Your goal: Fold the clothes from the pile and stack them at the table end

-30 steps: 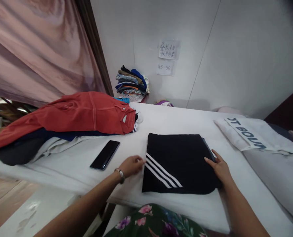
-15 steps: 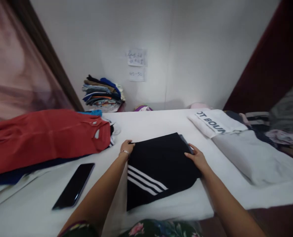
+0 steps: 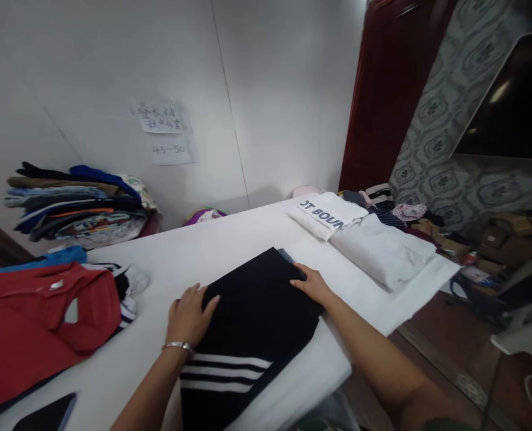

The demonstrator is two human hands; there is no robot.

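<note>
A folded black garment (image 3: 248,305) with three white stripes near its lower left lies on the white table in front of me. It may be trousers or a top; the fold hides which. My left hand (image 3: 189,314), a silver bracelet at its wrist, rests on the garment's left edge. Its thumb is apart from the fingers. At the right edge, my right hand (image 3: 313,284) has hold of the black garment, thumb on top and part of the fingers hidden. A bit of grey cloth (image 3: 286,256) peeks out at the top right corner.
Left of me lie a red shirt (image 3: 32,323) and a phone (image 3: 45,413). Stacked clothes (image 3: 81,206) stand by the wall. Folded white (image 3: 328,214) and grey (image 3: 382,248) garments lie to the right on the white table (image 3: 234,230). Paper notes (image 3: 173,149) hang on the wall.
My view has turned to the right, bringing in more of the room there. My left hand has loosened from the garment's corner and now lies spread on its edge. The right hand keeps its grip.
</note>
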